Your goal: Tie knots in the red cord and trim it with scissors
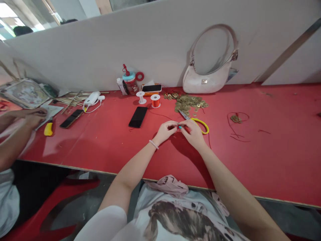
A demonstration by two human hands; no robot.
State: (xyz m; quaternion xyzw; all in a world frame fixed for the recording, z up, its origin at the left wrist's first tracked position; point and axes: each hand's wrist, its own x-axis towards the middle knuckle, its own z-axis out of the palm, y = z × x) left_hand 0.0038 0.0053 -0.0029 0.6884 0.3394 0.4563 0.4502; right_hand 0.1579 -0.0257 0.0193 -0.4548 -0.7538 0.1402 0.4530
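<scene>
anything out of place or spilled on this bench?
Nothing damaged. The coins lie in a loose heap straight on the table, with some strays at its left edge. To the right, red thread trails in tangled loops around a small coin cluster. Scissors lie just behind the right hand.

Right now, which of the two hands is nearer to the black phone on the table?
The left. The left hand lies just right of the black phone; the right hand is farther right, beside the yellow scissors.
</scene>
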